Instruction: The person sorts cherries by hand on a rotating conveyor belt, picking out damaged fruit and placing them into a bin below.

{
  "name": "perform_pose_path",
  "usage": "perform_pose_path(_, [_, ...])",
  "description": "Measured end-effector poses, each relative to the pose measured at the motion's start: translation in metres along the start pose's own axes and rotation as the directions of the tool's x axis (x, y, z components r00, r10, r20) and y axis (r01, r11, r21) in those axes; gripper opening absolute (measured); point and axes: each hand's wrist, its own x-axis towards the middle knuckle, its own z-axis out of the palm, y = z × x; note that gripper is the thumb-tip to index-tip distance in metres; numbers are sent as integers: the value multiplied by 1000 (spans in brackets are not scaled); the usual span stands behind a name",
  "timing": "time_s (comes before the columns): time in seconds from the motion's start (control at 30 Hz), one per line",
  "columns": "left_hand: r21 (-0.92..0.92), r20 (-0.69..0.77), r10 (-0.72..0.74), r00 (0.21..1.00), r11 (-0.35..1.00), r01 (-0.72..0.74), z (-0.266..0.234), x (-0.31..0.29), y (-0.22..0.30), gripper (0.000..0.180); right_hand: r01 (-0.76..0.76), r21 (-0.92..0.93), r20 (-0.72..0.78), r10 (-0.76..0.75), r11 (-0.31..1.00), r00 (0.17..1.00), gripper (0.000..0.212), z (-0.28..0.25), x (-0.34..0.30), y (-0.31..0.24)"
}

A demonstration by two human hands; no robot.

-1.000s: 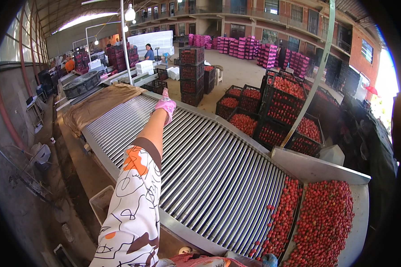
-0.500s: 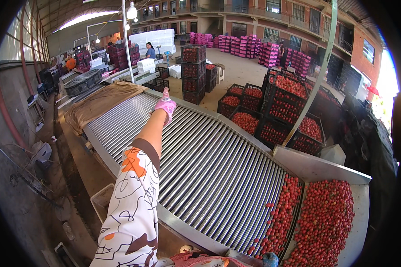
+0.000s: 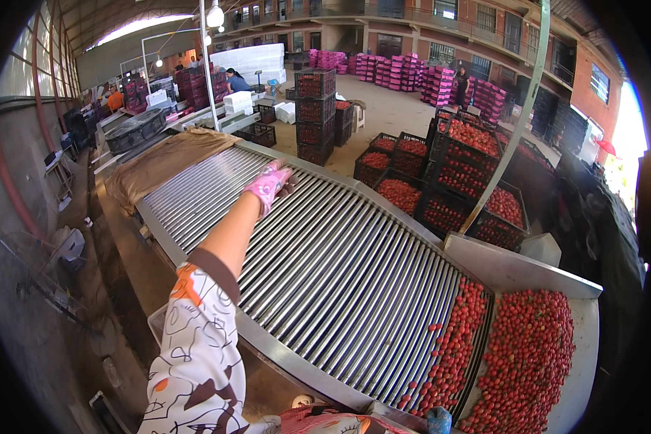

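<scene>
My left hand (image 3: pixel 269 185), in a pink patterned glove with darker finger parts, hovers over the far part of a sloping bed of metal rollers (image 3: pixel 340 282). Its fingers are partly bent and look apart, and I see nothing held in them; the palm side is hidden. The left forearm, in a white printed sleeve, reaches across the near edge. Small red tomatoes (image 3: pixel 452 354) lie on the lower right rollers. More fill a metal trough (image 3: pixel 584 362) beyond the rollers' right end. My right hand is out of view.
A brown cloth (image 3: pixel 159 170) covers the rollers' far left end. Black crates of tomatoes (image 3: pixel 463 170) stand past the far side, beside a slanted pole (image 3: pixel 510 145). Another crate stack (image 3: pixel 315 116) rises farther back. People and pink boxes (image 3: pixel 401 72) are in the background.
My left hand has come back toward me and lowered from the far edge of the rollers. Its raised finger has turned down toward the right. The tomatoes look about the same.
</scene>
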Motion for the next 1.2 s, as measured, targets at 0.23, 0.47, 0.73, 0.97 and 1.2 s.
perform_pose_path(0.23, [-321, -136, -348, 928, 901, 291, -10, -143, -30, 22, -36, -24, -2, 36, 999, 999, 18, -22, -3, 15])
perform_pose_path(0.47, [-753, -543, -424, 725, 628, -197, -119, -334, -189, 21, -120, -12, 196, 120, 993, 973, 18, -53, 3, -33])
perform_pose_path(0.73, [-901, -353, -930, 105, 308, -305, -121, -485, -387, 14, -96, -44, 207, 103, 994, 973, 16, -54, 5, -26])
perform_pose_path(0.97, [-688, -695, -624, 357, 721, -78, -196, -469, -387, 34, -88, -115, 212, 111, 989, 971, 15, -48, 6, -12])
perform_pose_path(1.2, [-501, -734, -641, 222, 733, 461, -140, -464, -469, 56, -97, -293, 214, 164, 951, 963, 32, -17, 15, 56])
